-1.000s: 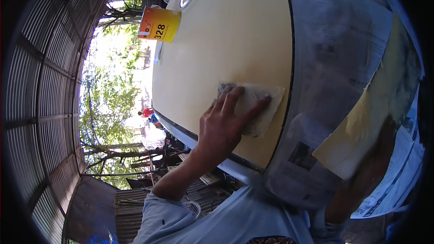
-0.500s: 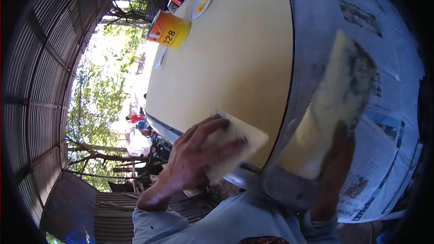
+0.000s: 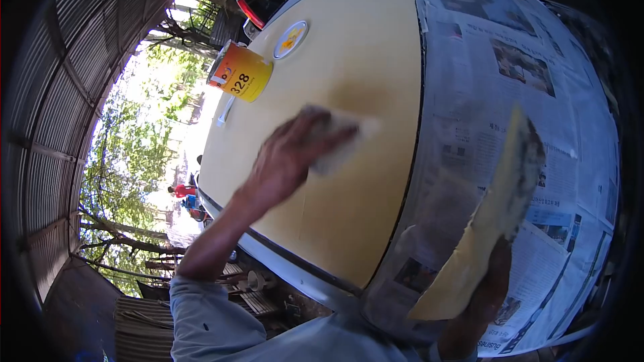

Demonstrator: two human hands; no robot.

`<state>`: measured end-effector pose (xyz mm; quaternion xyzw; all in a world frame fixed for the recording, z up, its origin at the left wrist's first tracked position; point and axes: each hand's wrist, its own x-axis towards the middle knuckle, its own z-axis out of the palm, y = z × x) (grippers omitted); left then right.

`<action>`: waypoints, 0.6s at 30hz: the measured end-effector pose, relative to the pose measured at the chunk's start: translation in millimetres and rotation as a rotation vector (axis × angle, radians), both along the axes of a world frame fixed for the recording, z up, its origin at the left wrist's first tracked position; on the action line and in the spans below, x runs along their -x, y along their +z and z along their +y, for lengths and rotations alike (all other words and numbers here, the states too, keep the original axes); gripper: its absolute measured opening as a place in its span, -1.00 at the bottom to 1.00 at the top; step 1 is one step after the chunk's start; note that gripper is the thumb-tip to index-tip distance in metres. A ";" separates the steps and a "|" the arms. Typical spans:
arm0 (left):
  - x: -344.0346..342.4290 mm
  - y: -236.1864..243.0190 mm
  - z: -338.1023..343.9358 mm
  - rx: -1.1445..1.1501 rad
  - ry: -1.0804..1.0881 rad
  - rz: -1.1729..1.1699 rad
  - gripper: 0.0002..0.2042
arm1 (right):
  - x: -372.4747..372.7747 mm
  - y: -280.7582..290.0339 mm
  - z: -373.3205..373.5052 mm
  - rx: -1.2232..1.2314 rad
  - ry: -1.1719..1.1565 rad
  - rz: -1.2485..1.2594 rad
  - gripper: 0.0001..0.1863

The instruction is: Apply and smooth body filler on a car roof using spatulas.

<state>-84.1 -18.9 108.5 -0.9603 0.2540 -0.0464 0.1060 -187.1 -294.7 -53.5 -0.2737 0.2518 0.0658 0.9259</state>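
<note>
Spreader (image 3: 339,141), blurred, pinched in left hand's (image 3: 282,154) fingers, extends toward cream panel's (image 3: 349,228) right edge; panel contact: can't tell. Right hand (image 3: 488,288) holds yellow-coated board (image 3: 463,271) beyond that edge, over newspaper (image 3: 463,53), long axis roughly parallel to it; finger placement mostly hidden. Left hand's nearer panel middle.

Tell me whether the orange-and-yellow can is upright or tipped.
Upright: the can rests with its base on the cream panel, its rim facing away.
</note>
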 end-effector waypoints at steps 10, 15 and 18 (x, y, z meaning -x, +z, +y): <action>-167.0 -37.3 40.0 0.082 0.123 0.008 -0.38 | -12.9 22.0 11.8 0.395 -0.185 0.284 -0.63; -169.6 -36.4 49.4 0.133 0.093 0.081 -0.40 | -6.1 14.1 1.8 0.293 -0.095 0.207 -0.60; -183.3 -30.1 47.7 0.124 0.003 0.034 -0.42 | -5.7 16.0 6.4 0.384 -0.155 0.257 -0.57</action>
